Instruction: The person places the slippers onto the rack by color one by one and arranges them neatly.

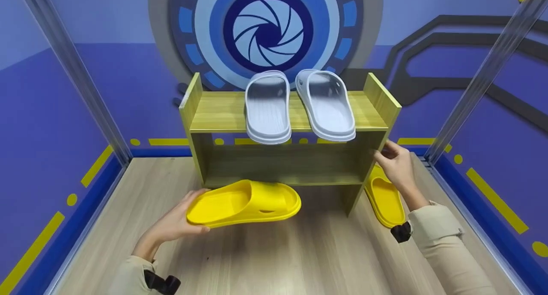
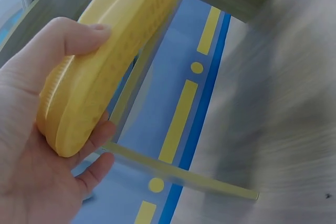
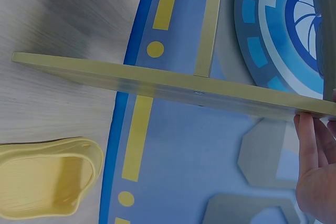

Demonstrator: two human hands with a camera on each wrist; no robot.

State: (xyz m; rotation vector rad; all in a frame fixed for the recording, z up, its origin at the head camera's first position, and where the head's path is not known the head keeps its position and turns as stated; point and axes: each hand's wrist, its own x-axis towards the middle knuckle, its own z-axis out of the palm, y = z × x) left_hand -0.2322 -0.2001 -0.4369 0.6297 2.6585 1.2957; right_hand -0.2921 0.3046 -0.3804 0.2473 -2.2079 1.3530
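Note:
A yellow slipper (image 1: pixel 244 203) is gripped at its heel end by my left hand (image 1: pixel 180 216), held sideways in front of the wooden shoe rack (image 1: pixel 278 164). The left wrist view shows the thumb (image 2: pixel 86 36) on one side of this slipper (image 2: pixel 113 51) and fingers under the other. At the rack's right side, my right hand (image 1: pixel 396 164) pinches the front edge of the side panel (image 3: pixel 173 85), with straight fingers (image 3: pixel 308 142) along its outer face. Below that hand, a second yellow slipper (image 1: pixel 387 201) lies on the table, partly hidden by the hand.
Two grey slippers (image 1: pixel 268 111) stand side by side on the rack's top board (image 1: pixel 222 111), toes to the back. Blue walls (image 1: pixel 115 81) with metal corner posts (image 1: pixel 488 68) enclose the wooden table (image 1: pixel 265 260).

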